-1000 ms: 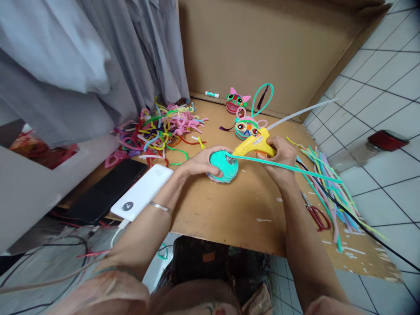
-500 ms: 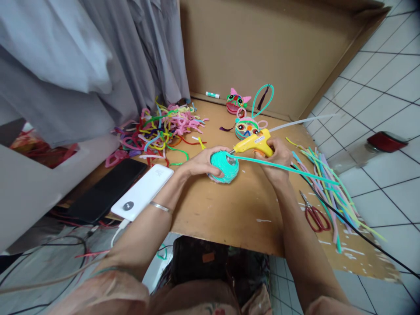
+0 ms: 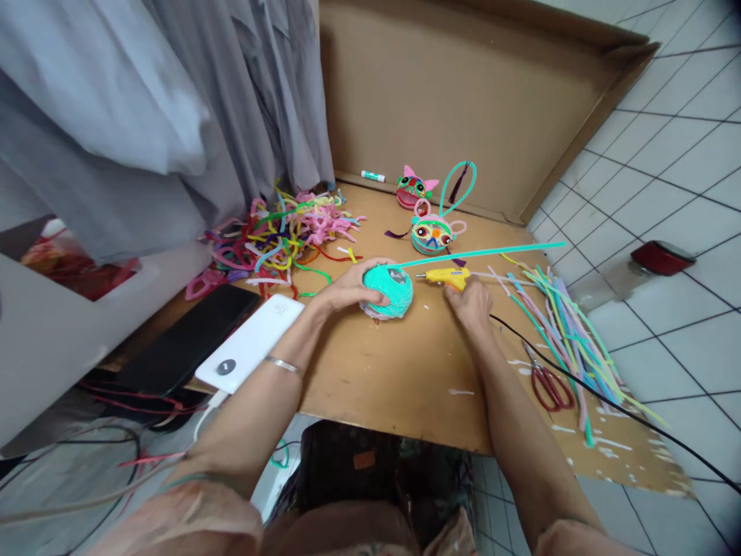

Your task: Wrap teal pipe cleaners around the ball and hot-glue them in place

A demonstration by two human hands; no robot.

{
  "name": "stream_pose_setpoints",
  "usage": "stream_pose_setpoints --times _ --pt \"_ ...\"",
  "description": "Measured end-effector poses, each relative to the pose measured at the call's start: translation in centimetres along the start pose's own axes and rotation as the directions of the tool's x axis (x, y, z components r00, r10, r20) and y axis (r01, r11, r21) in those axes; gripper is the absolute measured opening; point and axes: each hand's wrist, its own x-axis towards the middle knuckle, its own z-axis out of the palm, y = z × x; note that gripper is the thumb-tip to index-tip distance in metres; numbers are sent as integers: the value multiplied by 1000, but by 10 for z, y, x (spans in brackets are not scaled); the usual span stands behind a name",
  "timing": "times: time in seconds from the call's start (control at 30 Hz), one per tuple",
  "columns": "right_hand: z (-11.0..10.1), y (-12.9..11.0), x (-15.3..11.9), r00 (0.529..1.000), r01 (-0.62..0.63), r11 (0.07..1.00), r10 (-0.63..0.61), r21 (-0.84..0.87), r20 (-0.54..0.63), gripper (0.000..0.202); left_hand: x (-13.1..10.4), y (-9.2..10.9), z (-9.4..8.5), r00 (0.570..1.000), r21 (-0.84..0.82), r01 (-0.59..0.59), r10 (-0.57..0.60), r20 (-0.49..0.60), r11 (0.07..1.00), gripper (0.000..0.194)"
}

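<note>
My left hand [image 3: 350, 284] grips a round ball wrapped in turquoise pipe cleaner [image 3: 389, 293], just above the cardboard tabletop. A dark grey patch shows at its top. From there a loose turquoise strand [image 3: 492, 252] stretches out to the right. My right hand [image 3: 472, 301] is closed around the rear of a yellow hot glue gun [image 3: 444, 276], tipped on its side low over the table. Its metal nozzle points left at the ball, a short gap away. Behind stand two decorated animal heads, one with round pink ears [image 3: 431, 233], the other with pointed pink ears [image 3: 412, 189].
Tangled pipe cleaners [image 3: 312, 220] lie back left. Straight pipe cleaners [image 3: 570, 332] and red-handled scissors [image 3: 549, 386] lie at right, with a black cord [image 3: 614, 401] crossing them. A white power bank [image 3: 248, 344], black phone [image 3: 191, 336] and glue stick [image 3: 373, 176] are also there.
My right hand has drawn the glue gun back from the ball and down toward the table, turning it on its side. The loose turquoise strand has swung upward. My left hand still holds the ball.
</note>
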Motion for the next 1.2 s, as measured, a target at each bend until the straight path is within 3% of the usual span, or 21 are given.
stream_pose_setpoints --times 0.17,0.37,0.47,0.5,0.57,0.67,0.73,0.97,1.2 --pt "12 -3 -5 994 111 991 -110 -73 20 41 -1 6 1 999 36 -1 2 -33 999 85" --pt "13 -5 -7 982 187 977 -189 -103 -5 44 0 7 2 1000 116 -21 23 -16 993 86" --pt "6 -11 -9 951 306 940 -295 150 -93 44 0 5 2 1000 117 -14 13 8 993 86" --pt "2 -14 -11 937 348 890 -330 295 -110 44 0 5 2 1000 115 -16 15 12 993 85" --pt "-6 -22 -16 907 386 701 -407 600 -108 47 0 4 2 1000 118 -28 26 15 993 83" --pt "-20 -34 -27 857 325 373 -504 869 -104 51 0 5 2 999 142 -46 45 6 989 77" --pt "-25 -41 -34 875 263 277 -473 924 -108 44 0 5 3 998 164 -57 57 -1 985 76" --pt "-24 -46 -38 950 120 252 -310 960 -38 28 0 5 5 995 214 -90 81 50 973 77" --pt "-19 -48 -39 947 -49 171 -306 984 100 15 -1 6 4 992 222 -106 89 88 969 74"
